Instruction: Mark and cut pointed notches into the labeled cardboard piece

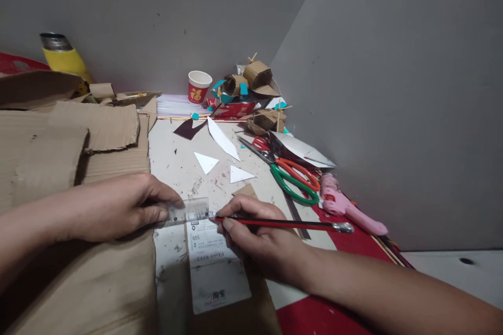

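My left hand pinches the left end of a clear plastic ruler, which lies across the top of a piece of brown cardboard. A white shipping label with printed text covers much of that cardboard. In my right hand is a red and black pencil, its tip by the ruler's right end and its metal-capped end pointing right. Beyond the hands lie white paper triangles, a long white paper strip and a dark cut piece.
Cardboard sheets stack on the left, with a yellow bottle behind. A red and white paper cup stands at the back beside cardboard models. Scissors and a pink glue gun lie right, near a grey wall.
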A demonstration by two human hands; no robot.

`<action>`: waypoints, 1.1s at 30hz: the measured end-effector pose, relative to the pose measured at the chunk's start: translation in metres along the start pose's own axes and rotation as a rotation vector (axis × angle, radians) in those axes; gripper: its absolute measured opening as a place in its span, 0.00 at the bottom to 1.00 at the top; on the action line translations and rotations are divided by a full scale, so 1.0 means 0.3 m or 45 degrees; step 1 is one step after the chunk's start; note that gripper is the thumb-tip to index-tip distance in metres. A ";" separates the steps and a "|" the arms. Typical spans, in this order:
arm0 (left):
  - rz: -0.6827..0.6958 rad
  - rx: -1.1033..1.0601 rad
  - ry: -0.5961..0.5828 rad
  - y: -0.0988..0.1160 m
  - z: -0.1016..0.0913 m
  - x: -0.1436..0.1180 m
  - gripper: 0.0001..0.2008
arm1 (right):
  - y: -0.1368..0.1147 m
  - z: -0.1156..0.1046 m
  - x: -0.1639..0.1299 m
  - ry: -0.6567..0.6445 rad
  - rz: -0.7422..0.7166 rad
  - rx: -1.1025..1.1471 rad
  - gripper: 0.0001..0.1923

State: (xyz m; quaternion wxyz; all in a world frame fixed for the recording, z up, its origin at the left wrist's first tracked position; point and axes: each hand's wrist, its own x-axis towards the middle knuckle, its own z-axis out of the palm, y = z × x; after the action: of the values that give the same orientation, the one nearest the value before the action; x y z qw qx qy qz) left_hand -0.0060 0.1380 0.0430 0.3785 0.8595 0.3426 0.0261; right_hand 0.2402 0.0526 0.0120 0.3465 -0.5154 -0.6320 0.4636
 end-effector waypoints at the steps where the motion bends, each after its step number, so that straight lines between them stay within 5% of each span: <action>1: -0.008 -0.013 -0.058 0.002 0.000 0.001 0.11 | 0.000 0.001 0.000 0.007 0.005 0.006 0.03; 13: -0.032 -0.116 -0.166 0.007 -0.013 0.000 0.13 | 0.003 -0.007 -0.003 -0.069 0.145 0.106 0.04; 33: -0.035 -0.128 -0.161 -0.003 -0.017 0.004 0.13 | 0.006 0.001 0.005 0.008 0.054 0.032 0.03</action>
State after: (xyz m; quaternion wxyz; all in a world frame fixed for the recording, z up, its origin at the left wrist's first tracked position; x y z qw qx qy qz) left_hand -0.0071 0.1423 0.0457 0.4423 0.8346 0.3279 -0.0163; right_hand 0.2402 0.0542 0.0102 0.3451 -0.5257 -0.6140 0.4771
